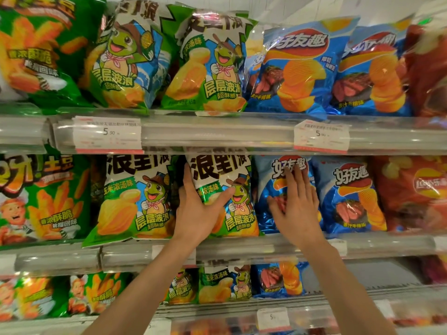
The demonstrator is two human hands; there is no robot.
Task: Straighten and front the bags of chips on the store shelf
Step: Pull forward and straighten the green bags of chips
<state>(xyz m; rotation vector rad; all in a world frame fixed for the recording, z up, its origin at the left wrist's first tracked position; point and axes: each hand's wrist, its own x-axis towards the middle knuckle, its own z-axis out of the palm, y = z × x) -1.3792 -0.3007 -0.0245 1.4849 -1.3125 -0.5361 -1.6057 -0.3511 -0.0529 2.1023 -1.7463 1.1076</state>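
left hand [198, 213] grips green turtle bag [232, 194] by left edge; right hand [296, 209] flat, fingers spread, pressing blue bag [273, 189] just beside

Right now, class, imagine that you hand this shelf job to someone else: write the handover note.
Left hand: grips the left edge of a green turtle-mascot chip bag on the middle shelf, thumb across its front.
Right hand: open, fingers flat on the neighbouring blue chip bag.
Done: both bags stand upright, facing out.
Left: the other green turtle-mascot bag overhangs the shelf lip and leans; check the rest of the row.
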